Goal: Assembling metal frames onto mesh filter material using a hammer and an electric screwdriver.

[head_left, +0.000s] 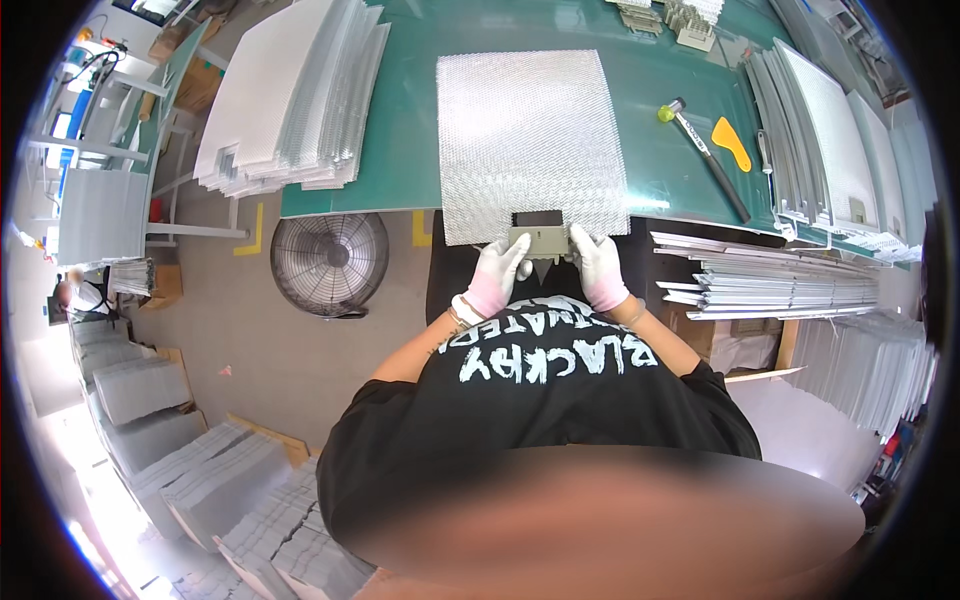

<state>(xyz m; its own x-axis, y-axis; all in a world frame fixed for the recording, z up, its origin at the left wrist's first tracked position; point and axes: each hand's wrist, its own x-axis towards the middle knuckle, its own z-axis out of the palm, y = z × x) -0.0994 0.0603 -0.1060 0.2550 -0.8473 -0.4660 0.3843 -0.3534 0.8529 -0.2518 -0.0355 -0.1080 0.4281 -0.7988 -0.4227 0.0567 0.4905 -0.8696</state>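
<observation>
Before me on the green table lies a silvery mesh-textured panel [530, 130], its near end reaching past the table's front edge. A rectangular notch is cut in that near end. Just at the notch is a small grey-beige plastic piece [543, 241], held level between my two gloved hands. My left hand [498, 277] grips its left end, fingers closed around it. The right end is pinched by my right hand [597, 265], beside the panel's edge. Whether the piece touches the panel inside the notch I cannot tell.
A hammer [705, 158], an orange scraper [732, 144] and a screwdriver [765, 155] lie on the right of the table [410, 120]. Panel stacks [290, 95] stand at both sides. More plastic pieces [692, 22] sit at the back. A floor fan [330, 262] stands left, below the table.
</observation>
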